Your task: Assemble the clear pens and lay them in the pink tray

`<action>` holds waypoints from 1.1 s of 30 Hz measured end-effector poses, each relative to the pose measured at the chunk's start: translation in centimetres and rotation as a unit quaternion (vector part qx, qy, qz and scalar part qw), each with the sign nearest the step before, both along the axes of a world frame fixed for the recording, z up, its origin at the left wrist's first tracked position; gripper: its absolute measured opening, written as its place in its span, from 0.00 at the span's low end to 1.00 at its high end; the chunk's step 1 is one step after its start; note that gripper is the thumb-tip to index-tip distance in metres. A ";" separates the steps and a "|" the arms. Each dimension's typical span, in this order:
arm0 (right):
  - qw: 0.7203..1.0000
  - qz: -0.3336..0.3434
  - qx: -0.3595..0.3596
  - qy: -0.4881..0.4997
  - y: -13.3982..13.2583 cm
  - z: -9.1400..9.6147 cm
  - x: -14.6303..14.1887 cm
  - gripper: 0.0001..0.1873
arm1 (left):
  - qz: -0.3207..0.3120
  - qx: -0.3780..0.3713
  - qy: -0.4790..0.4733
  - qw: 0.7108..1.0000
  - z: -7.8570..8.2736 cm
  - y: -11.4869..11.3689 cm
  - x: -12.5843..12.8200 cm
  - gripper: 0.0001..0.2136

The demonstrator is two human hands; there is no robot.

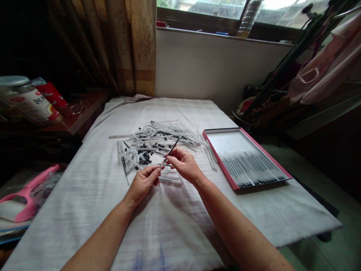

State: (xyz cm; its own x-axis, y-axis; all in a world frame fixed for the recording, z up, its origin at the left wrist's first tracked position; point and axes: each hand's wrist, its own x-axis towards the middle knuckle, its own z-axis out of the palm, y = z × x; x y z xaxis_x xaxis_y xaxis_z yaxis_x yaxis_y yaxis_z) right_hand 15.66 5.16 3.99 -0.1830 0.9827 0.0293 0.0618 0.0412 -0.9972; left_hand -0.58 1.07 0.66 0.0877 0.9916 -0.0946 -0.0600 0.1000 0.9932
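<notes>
My left hand (pixel 145 180) is closed in a pinch on the lower end of a thin pen (pixel 169 153). My right hand (pixel 183 162) is closed on the same pen a little higher up, its dark tip slanting up and away. Both hands hover over a white cloth-covered table (pixel 158 226). Just beyond them lies a pile of clear pen tubes, refills and small black caps (pixel 155 141). To the right sits a pink-rimmed tray (pixel 222 165) with a row of finished pens (pixel 251 168) laid side by side.
A dark side table at the left holds a jar (pixel 25 99), a red packet (pixel 52 94) and eyeglasses (pixel 77 109). A pink tool (pixel 26 195) lies low on the left. Curtain, window sill with a bottle (pixel 248 19), and clutter stand behind and right.
</notes>
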 end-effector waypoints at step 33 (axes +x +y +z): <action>0.766 0.044 0.143 -0.625 7.8 -0.8 1.5 0.18 | 0.121 -0.019 -0.028 0.992 0.1 1.1 -1.5 0.26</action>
State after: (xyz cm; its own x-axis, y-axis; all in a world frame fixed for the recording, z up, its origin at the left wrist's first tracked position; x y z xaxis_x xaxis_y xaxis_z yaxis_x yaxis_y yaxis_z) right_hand 17.13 12.93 3.23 -0.3088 0.9511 -0.0097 0.9456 0.3059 -0.1113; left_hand -2.12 2.20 0.73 -0.1459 0.9801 -0.1344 -0.1418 0.1137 0.9833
